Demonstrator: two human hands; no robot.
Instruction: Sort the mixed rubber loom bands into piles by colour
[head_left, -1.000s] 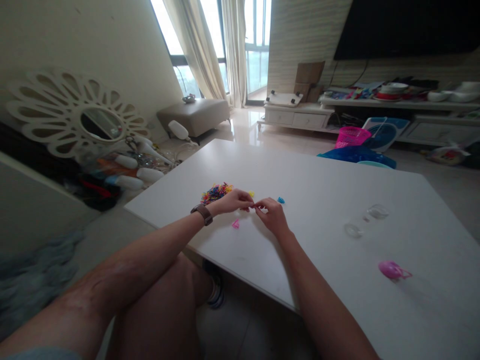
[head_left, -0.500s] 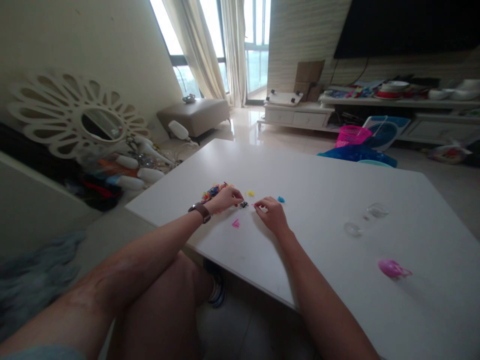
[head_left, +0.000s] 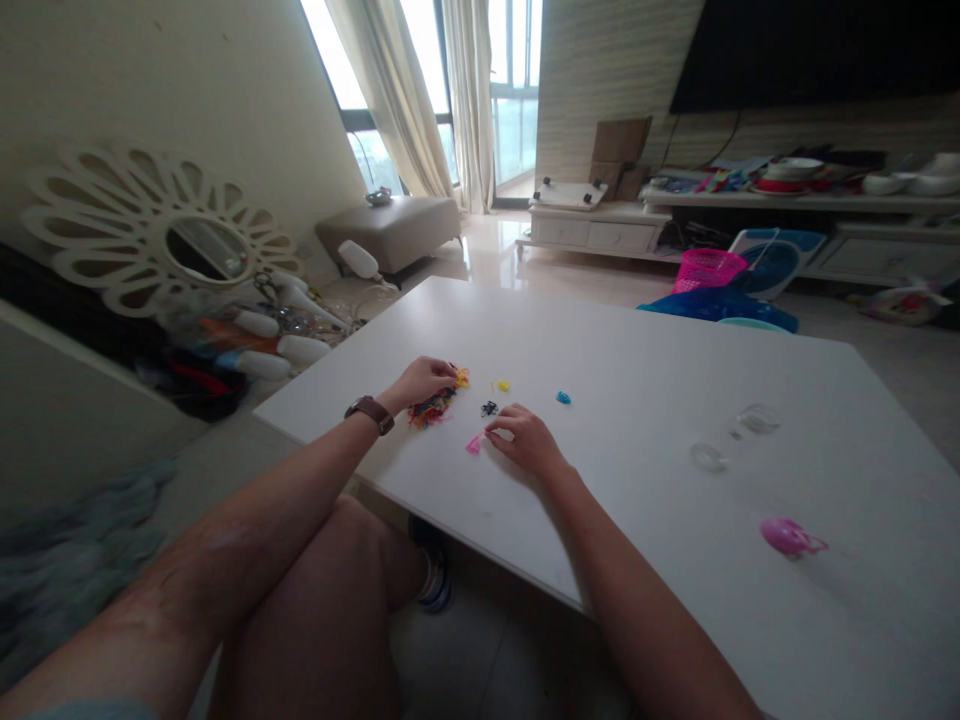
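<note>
My left hand [head_left: 429, 380], with a brown-strapped watch on the wrist, is at a mixed pile of small coloured rubber bands [head_left: 433, 412]. Its fingers are bent and pressed together at the pile's far side; what they pinch is hidden. My right hand [head_left: 526, 438] pinches a pink rubber band [head_left: 485, 433] right beside a little pink heap [head_left: 473, 446]. Just beyond these fingertips lies a black heap [head_left: 489, 408]. A yellow heap [head_left: 503, 385] and a blue heap [head_left: 563, 398] sit farther back.
On the white table [head_left: 637, 560], to the right, lie two clear plastic pieces, one a round shell [head_left: 708, 458], and a pink egg-shaped object [head_left: 784, 536]. Past the far edge stand a pink basket [head_left: 709, 270] and blue plastic [head_left: 712, 308]. A decorative mirror [head_left: 206, 248] leans at the left.
My left hand has moved left from the black heap to the mixed pile. My right hand has carried the pink rubber band leftward and nearer, to the pink heap.
</note>
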